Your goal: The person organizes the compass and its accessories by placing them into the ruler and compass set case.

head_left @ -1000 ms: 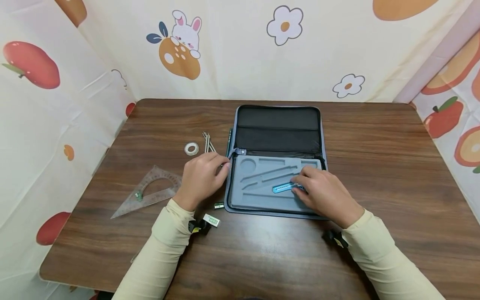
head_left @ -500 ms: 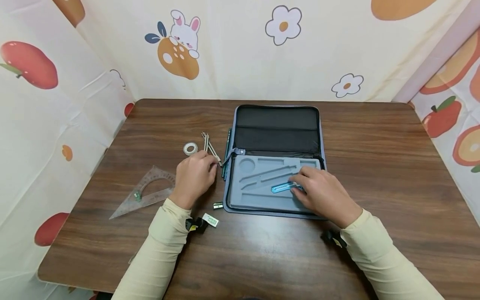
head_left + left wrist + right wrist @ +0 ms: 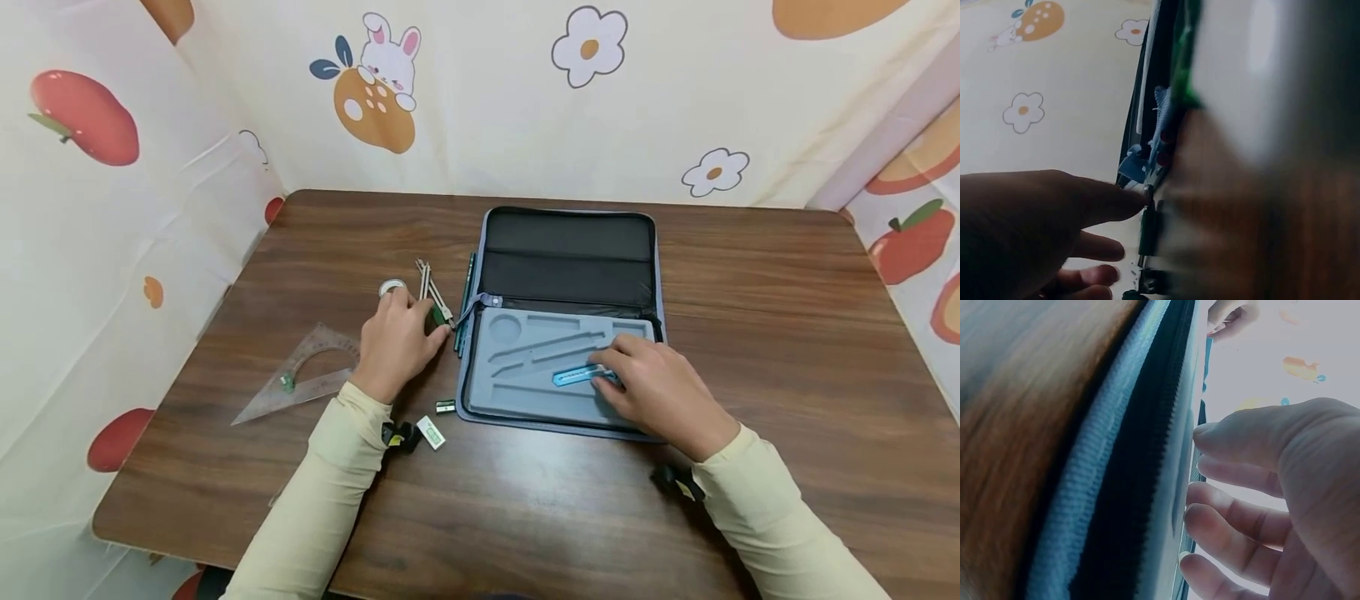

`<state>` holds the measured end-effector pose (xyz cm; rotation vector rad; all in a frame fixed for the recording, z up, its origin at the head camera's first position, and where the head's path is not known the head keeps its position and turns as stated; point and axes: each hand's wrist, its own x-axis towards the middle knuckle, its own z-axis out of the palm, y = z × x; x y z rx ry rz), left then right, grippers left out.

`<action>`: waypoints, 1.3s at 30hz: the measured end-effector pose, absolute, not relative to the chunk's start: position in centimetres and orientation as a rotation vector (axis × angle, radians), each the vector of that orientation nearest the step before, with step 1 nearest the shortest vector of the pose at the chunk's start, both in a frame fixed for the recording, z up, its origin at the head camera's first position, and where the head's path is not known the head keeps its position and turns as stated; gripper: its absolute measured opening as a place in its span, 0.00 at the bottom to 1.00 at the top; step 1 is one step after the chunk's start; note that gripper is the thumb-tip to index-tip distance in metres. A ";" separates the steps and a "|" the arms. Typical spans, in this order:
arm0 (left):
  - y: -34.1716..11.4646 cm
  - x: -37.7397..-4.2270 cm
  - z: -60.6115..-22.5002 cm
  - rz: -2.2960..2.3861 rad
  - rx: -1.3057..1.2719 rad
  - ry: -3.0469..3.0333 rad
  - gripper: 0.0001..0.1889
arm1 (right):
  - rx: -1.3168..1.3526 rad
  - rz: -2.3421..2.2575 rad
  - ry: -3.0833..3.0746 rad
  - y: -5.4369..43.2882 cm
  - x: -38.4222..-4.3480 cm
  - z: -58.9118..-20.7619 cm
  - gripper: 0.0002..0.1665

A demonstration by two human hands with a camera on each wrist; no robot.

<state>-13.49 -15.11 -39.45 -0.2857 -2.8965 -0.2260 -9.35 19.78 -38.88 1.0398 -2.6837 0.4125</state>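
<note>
On the wooden table (image 3: 525, 517) lies an unzipped blue case with a grey moulded tray (image 3: 510, 404). My right hand (image 3: 663, 396) pinches the right end of a slim light-blue item (image 3: 573, 376), which looks like a utility knife, over the tray. Seen from the right wrist, the fingers bend down to the tray surface, and the item is hidden. Left of the case, my left hand (image 3: 397, 346) reaches beside a silver compass (image 3: 438, 296), with a green piece (image 3: 438, 316) showing between thumb and index finger. The left wrist view shows those fingers spread apart, one fingertip at a small metal end.
A roll of white tape (image 3: 390, 287) sits behind the left hand, partly covered. Dark green pencils (image 3: 467, 292) lie along the case's left edge. Near the left wrist are a sharpener (image 3: 446, 407) and an eraser (image 3: 431, 432). Further left is a clear set square (image 3: 300, 383).
My left hand has moved left, away from the case's strap, and its thumb and index finger have spread, uncovering the green piece. The right hand stays put with the light-blue item.
</note>
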 end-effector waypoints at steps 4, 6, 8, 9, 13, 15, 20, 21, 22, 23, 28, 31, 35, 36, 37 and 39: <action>-15.1 -13.9 -39.4 -0.194 -0.297 -2.972 0.25 | 1.034 0.410 -2.678 19.9 -9.3 -38.9 0.14; -15.1 -14.0 -39.3 -0.175 -0.301 -3.004 0.25 | 1.037 0.407 -2.672 19.9 -9.3 -39.0 0.14; -15.2 -14.0 -39.3 -0.170 -0.300 -3.024 0.24 | 1.042 0.409 -2.668 19.9 -9.3 -39.0 0.14; -15.2 -13.9 -39.3 -0.169 -0.297 -3.029 0.24 | 1.046 0.410 -2.666 19.9 -9.4 -39.1 0.14; -15.1 -14.0 -39.5 -0.205 -0.298 -3.017 0.22 | 1.053 0.405 -2.663 20.0 -9.5 -39.1 0.13; -15.1 -14.0 -39.6 -0.243 -0.289 -3.009 0.20 | 1.053 0.401 -2.660 19.9 -9.5 -39.1 0.13; -14.9 -13.8 -39.6 -0.323 -0.239 -2.984 0.17 | 1.059 0.387 -2.657 19.8 -9.5 -39.3 0.14; -14.8 -13.8 -39.6 -0.329 -0.234 -2.975 0.17 | 1.059 0.384 -2.658 19.7 -9.5 -39.3 0.14; -14.7 -13.7 -39.5 -0.337 -0.235 -2.963 0.17 | 1.058 0.381 -2.659 19.7 -9.4 -39.3 0.14; -14.5 -13.6 -39.5 -0.341 -0.244 -2.949 0.17 | 1.054 0.378 -2.660 19.8 -9.4 -39.3 0.14; -13.6 -13.1 -39.3 -0.350 -0.346 -2.868 0.18 | 1.037 0.372 -2.651 19.8 -9.2 -39.1 0.13; -13.0 -12.7 -39.1 -0.343 -0.386 -2.827 0.19 | 1.043 0.371 -2.641 19.7 -9.1 -39.1 0.13; -12.4 -12.2 -38.7 -0.354 -0.449 -2.762 0.20 | 1.044 0.379 -2.620 19.4 -9.1 -39.1 0.13; -12.2 -12.1 -38.6 -0.358 -0.471 -2.747 0.20 | 1.040 0.384 -2.615 19.3 -9.1 -39.1 0.13; -12.0 -12.0 -38.5 -0.363 -0.491 -2.733 0.21 | 1.037 0.391 -2.609 19.2 -9.1 -39.1 0.13; -11.4 -11.7 -38.4 -0.381 -0.535 -2.717 0.20 | 1.033 0.408 -2.600 19.0 -9.0 -39.0 0.13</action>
